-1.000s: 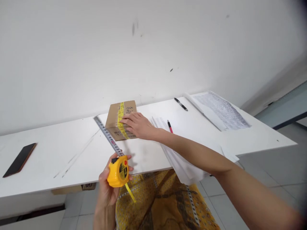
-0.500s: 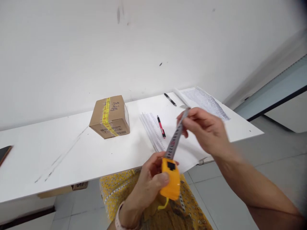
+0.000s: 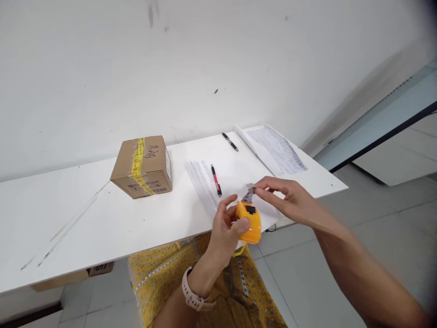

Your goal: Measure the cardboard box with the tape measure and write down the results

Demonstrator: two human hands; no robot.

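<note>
My left hand (image 3: 227, 228) is wrapped round a yellow tape measure (image 3: 251, 225), its thumb on the case's front. A short length of metal blade (image 3: 248, 196) sticks out of the top of the case. My right hand (image 3: 282, 196) pinches the hooked end of that blade between thumb and fingertips. Both hands are held over the near edge of the table. Just beyond them a red and black pen (image 3: 216, 180) lies on printed sheets of paper (image 3: 205, 180).
On the white table (image 3: 85, 218), a cardboard box (image 3: 141, 166) with yellow tape stands left of the papers. A black pen (image 3: 230, 141) lies near the wall. An open page with a grey printed area (image 3: 276, 148) is at the right. Yellow patterned cloth (image 3: 167, 269) shows below the edge.
The blade has become much shorter, with most of it back inside the case. My hands have drawn closer together, and the tape measure has come up. The view has shifted slightly right.
</note>
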